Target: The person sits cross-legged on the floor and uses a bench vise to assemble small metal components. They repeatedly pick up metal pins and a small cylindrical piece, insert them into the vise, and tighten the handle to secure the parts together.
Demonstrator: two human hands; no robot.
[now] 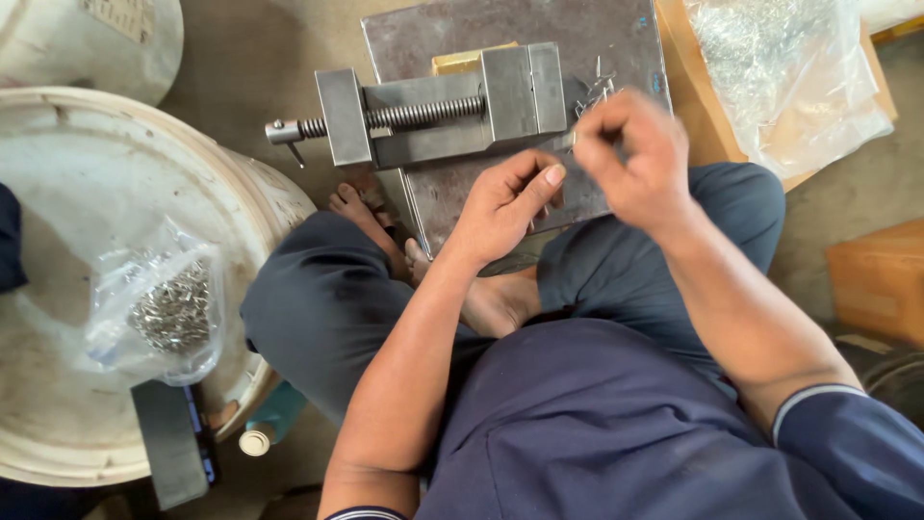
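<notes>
Lap: dark blue clothing nearest the lens, legs folded, bare feet [491,299] below the plate.
Right hand [630,159]: fingertips pinched together on a small metal piece [570,141], beside the vise's jaw block.
Left hand [505,202]: fingers curled, thumb extended; whether it holds anything cannot be told.
Vise [438,111]: steel, screw pointing left, resting on a grey metal plate [577,39].
Loose pieces [595,93]: on the plate, right of the vise.
Bag of metal parts [164,308]: atop a white bucket [58,193], far left.
</notes>
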